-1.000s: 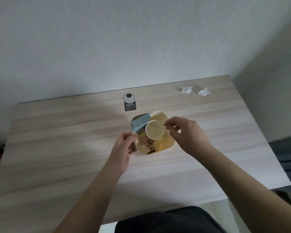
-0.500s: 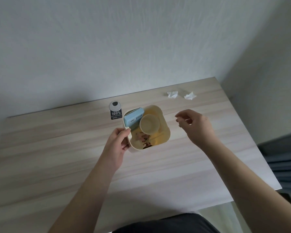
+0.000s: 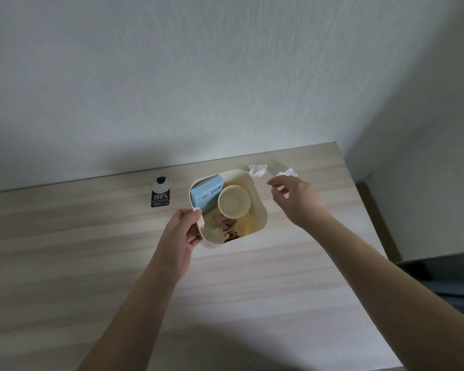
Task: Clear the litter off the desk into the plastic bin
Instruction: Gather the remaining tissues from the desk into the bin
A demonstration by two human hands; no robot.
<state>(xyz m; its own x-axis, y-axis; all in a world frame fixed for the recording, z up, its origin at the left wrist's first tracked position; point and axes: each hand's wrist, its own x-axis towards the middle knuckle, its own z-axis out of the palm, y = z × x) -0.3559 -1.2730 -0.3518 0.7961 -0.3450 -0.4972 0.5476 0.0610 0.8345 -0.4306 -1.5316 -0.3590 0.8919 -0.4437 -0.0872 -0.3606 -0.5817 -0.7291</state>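
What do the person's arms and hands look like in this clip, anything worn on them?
Both forearms are bare as far as the frame shows: no sleeves, gloves, watch or bracelet. No rings show on the left hand or the right hand. Dark clothing shows at the bottom edge.

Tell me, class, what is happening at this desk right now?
A person is tidying a wooden desk. Their left hand grips the rim of a cream plastic bin, which already holds a paper cup and a blue box. Their empty right hand reaches toward two crumpled tissues at the back edge. A black tag also lies on the desk.
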